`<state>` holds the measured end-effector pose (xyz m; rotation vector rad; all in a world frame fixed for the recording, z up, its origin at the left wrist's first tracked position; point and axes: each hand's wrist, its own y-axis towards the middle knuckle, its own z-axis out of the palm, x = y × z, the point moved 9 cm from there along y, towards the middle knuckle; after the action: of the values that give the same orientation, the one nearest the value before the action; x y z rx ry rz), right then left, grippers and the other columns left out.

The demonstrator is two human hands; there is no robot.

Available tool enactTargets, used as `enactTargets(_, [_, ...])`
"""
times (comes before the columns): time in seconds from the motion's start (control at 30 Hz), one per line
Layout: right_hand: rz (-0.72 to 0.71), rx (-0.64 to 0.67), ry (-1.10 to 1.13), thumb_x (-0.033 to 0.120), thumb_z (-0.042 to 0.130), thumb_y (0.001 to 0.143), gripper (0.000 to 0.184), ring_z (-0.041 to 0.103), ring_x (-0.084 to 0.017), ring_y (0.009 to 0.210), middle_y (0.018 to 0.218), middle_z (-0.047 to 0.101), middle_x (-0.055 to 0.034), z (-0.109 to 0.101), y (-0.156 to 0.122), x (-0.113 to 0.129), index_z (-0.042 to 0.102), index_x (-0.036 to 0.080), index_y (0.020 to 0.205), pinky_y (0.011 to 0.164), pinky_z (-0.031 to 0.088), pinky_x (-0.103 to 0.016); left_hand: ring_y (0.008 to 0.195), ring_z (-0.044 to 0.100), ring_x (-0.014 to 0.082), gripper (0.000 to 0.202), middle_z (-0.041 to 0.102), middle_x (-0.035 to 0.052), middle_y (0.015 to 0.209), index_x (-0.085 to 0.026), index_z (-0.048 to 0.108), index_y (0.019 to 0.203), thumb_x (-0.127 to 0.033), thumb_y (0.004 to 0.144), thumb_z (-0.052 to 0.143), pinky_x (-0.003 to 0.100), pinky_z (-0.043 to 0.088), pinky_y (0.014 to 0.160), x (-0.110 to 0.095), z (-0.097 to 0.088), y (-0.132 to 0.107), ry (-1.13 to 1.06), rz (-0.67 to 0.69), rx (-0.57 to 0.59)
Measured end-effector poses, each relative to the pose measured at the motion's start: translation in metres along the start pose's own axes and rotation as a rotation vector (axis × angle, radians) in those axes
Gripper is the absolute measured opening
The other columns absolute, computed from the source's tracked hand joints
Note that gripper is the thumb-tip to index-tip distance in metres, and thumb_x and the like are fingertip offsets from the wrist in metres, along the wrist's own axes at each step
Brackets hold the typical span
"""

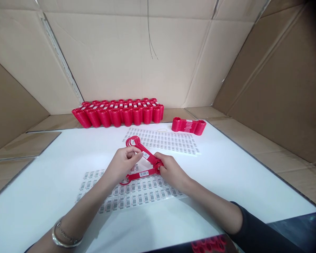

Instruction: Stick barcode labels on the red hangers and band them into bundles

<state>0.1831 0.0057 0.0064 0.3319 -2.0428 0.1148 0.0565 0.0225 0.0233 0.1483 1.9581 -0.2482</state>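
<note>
Basically, a bangle (64,239) is worn on the left wrist, at the near left of the white surface (239,168). Farther back, a row of red stacks (121,114) is lined up against the cardboard wall (129,52), white labels showing on top.

Left hand (123,162): fingers curled, thumb and forefinger held close together, narrow gap. Tips are placed at the upper strips (140,147), right by the left edge of a barcode label (145,155). Whether label or strip is pinched can't be told from here.

Under both hands, a near sheet (133,195) of barcodes is laid flat, partly covered by the left forearm. Above it, a lower strip (135,175) is held, ring end to the left, its own barcode facing up. Its long axis is run almost level, right end slightly farther away. Upper strips are fanned, long axis slanted from far left to near right. A V is formed, opened leftward, with its point at the right hand.

Key relation: the upper label is set just right of the left fingertips, so the left hand is nearer to it.

Right hand (172,172): closed on the meeting ends of both. Behind, a far sheet (168,141) is spread; beyond its right part, a single red stack (189,126) is parked.
</note>
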Motion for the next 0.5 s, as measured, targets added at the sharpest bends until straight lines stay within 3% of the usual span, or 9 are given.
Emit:
enactTargets(0.33, [0.006,0.011,-0.001,0.003,0.032,0.063,0.019,0.043,-0.013,0.06,0.064,0.049,0.0025,0.001,-0.001,0.0,0.042,0.019,0.067,0.055,0.03,-0.023,0.042,0.037,0.0075,0.03,0.042,-0.006,0.048,-0.018,0.057,0.078,-0.048,0.077,0.052,0.018,0.028,0.041,-0.001,0.0,0.0,0.03,0.048,-0.008])
enactTargets(0.5, [0.0,0.026,0.035,0.003,0.031,0.061,0.023,0.041,-0.012,0.06,0.066,0.048,0.0028,0.003,-0.002,0.002,0.045,0.019,0.07,0.056,0.03,-0.023,0.046,0.037,0.0084,0.027,0.039,-0.0062,0.049,-0.02,0.056,0.079,-0.044,0.083,0.046,0.02,0.029,0.047,-0.013,-0.002,-0.006,0.242,0.221,-0.081])
